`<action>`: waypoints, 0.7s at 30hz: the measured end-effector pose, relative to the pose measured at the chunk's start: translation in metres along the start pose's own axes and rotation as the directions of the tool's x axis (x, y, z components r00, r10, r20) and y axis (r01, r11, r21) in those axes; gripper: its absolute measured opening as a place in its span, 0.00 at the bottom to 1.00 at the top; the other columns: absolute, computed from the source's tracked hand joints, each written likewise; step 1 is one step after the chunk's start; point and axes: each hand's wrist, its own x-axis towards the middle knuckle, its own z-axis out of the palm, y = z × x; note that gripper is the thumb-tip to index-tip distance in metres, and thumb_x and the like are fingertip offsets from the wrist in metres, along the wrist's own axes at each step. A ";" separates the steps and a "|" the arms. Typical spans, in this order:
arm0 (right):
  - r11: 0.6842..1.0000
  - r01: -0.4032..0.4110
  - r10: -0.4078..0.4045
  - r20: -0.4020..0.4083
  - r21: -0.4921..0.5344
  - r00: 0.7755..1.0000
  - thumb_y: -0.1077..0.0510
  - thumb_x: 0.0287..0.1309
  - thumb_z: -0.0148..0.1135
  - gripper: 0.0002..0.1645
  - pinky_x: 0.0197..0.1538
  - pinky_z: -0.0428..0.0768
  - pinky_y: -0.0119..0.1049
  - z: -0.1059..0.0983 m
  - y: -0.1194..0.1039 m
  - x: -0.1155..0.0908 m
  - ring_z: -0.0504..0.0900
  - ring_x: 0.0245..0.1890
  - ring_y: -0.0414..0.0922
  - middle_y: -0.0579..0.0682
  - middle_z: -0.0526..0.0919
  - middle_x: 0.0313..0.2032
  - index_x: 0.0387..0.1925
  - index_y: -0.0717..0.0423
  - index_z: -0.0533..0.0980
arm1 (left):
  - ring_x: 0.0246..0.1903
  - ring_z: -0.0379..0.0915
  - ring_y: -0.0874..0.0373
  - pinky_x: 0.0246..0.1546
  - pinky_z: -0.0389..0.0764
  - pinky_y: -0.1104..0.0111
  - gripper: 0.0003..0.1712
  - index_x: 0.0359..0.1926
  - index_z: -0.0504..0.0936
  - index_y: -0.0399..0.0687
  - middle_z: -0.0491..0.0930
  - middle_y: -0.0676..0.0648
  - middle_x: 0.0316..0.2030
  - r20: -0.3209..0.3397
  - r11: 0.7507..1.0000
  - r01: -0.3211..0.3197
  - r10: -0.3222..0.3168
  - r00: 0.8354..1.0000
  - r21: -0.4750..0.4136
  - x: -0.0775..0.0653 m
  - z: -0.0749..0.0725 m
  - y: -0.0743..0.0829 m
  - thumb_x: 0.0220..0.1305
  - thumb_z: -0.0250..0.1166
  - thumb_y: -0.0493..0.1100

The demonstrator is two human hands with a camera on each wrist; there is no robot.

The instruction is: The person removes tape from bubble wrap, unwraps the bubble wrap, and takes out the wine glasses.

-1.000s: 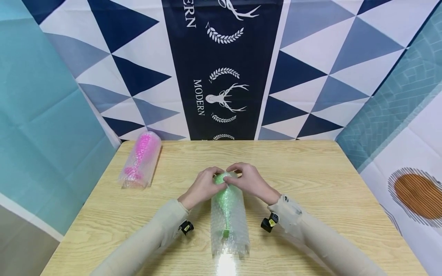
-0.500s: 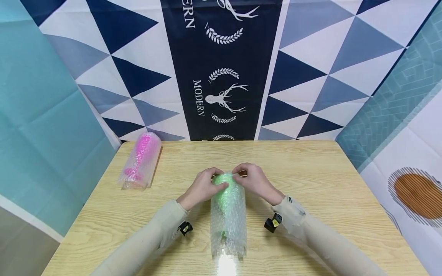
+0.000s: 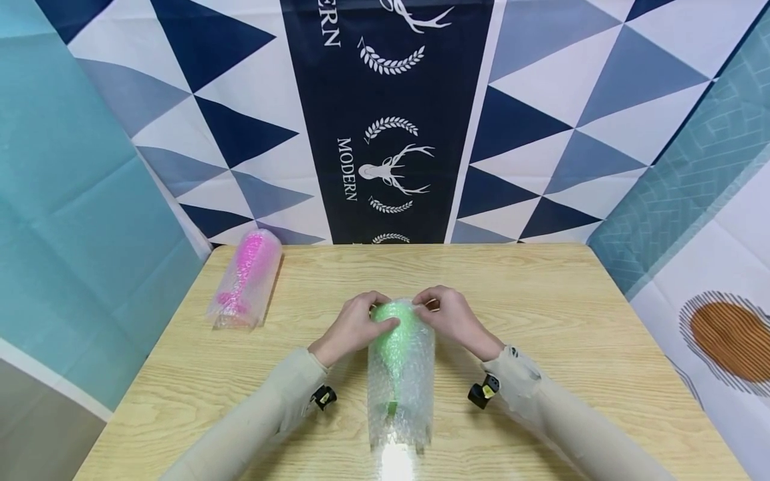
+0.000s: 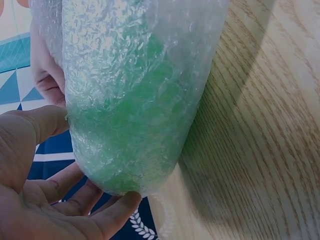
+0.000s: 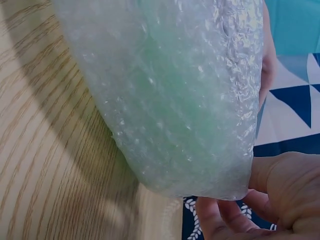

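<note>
1. Between the two hands, seen from the head, a green item [image 3: 394, 361] lies inside bubble wrap [image 3: 418, 401] on the bench [image 3: 529, 347]. The left hand [image 3: 356, 322] grips the far end on its own side, thumb on top; the right hand [image 3: 452, 321] pinches the opposite corner of that end. The rest of the bundle stretches from the hands back toward the person. Beyond the left hand and farther to its left, a pink bundle [image 3: 245, 275], also wrapped, lies well apart and untouched.

2. From the left wrist, the left hand's thumb meets the side of the wrap while its fingers bend beneath the end. Part of the right hand shows past the bundle.

3. From the right wrist, the right hand's thumb is against the wrap's edge, its fingers behind the end; a sliver of the left hand shows across from it.

4. Across these views, both items appear already covered. What remains seems confined to the end between the hands; whether it is to be closed or opened, and whether anything fastens it, cannot be told.
</note>
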 end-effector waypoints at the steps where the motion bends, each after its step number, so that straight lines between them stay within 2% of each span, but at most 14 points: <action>1: 1.000 0.003 -0.003 0.001 0.003 1.000 0.66 0.63 0.67 0.08 0.47 0.88 0.42 0.000 0.001 0.000 0.87 0.45 0.55 0.61 0.86 0.47 0.44 0.63 0.85 | 0.51 0.79 0.49 0.52 0.83 0.57 0.25 0.57 0.82 0.41 0.84 0.43 0.52 -0.001 1.000 0.000 0.000 1.000 0.001 0.000 0.000 0.000 0.64 0.73 0.48; 8: 1.000 -0.005 0.004 0.006 0.014 1.000 0.66 0.63 0.68 0.08 0.44 0.88 0.38 -0.003 0.007 -0.003 0.88 0.43 0.54 0.63 0.86 0.47 0.44 0.64 0.85 | 0.50 0.80 0.50 0.52 0.83 0.58 0.25 0.57 0.82 0.42 0.84 0.44 0.52 -0.003 1.000 0.000 0.001 1.000 0.021 0.001 0.000 -0.001 0.64 0.73 0.49; 15: 0.997 -0.071 0.071 0.004 0.013 0.997 0.65 0.62 0.68 0.09 0.43 0.88 0.36 -0.004 0.013 -0.006 0.88 0.43 0.51 0.61 0.86 0.49 0.44 0.61 0.86 | 0.51 0.80 0.49 0.52 0.83 0.57 0.26 0.58 0.81 0.42 0.84 0.43 0.53 -0.006 1.000 0.021 -0.021 1.000 0.004 0.001 0.000 0.001 0.63 0.73 0.50; 21: 0.996 -0.091 0.091 0.027 0.018 0.996 0.63 0.64 0.67 0.08 0.42 0.88 0.35 -0.004 0.021 -0.008 0.87 0.43 0.50 0.61 0.85 0.52 0.44 0.60 0.86 | 0.51 0.80 0.48 0.53 0.83 0.57 0.27 0.58 0.81 0.41 0.84 0.42 0.53 -0.008 1.000 0.016 -0.016 1.000 0.006 0.000 0.000 -0.001 0.64 0.73 0.49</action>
